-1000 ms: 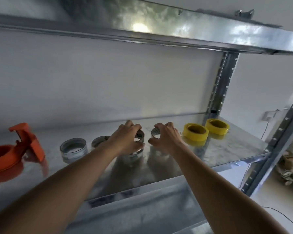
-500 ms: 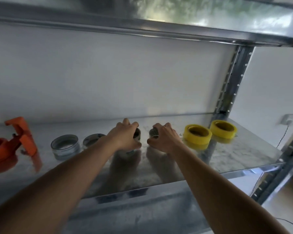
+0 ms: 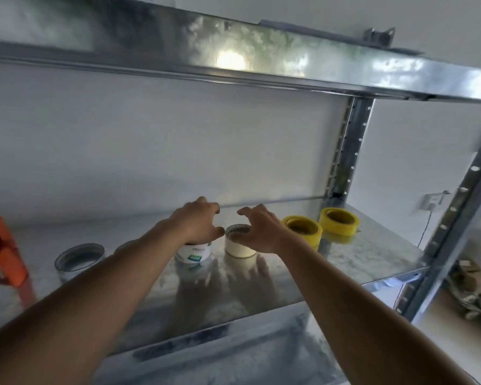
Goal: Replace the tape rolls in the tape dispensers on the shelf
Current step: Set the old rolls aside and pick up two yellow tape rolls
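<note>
Two white tape rolls stand side by side on the metal shelf (image 3: 358,262): one with a printed label (image 3: 194,253) and a plain one (image 3: 238,247). My left hand (image 3: 197,223) hovers over the labelled roll with its fingers spread, palm close to the roll's top. My right hand (image 3: 260,230) is spread over the plain roll, its thumb at the rim. Neither hand grips a roll. An orange tape dispenser (image 3: 3,251) stands at the far left, cut off by the frame edge.
Two yellow tape rolls (image 3: 303,229) (image 3: 339,220) lie to the right of my hands. A clear roll (image 3: 79,258) and another, half hidden by my left arm (image 3: 125,245), sit to the left. An upper shelf (image 3: 261,65) hangs overhead. Perforated posts (image 3: 347,151) (image 3: 456,218) frame the right side.
Both hands were closed around the two white rolls; now their fingers have spread and lifted off, leaving the rolls standing on the shelf. The camera tilted slightly.
</note>
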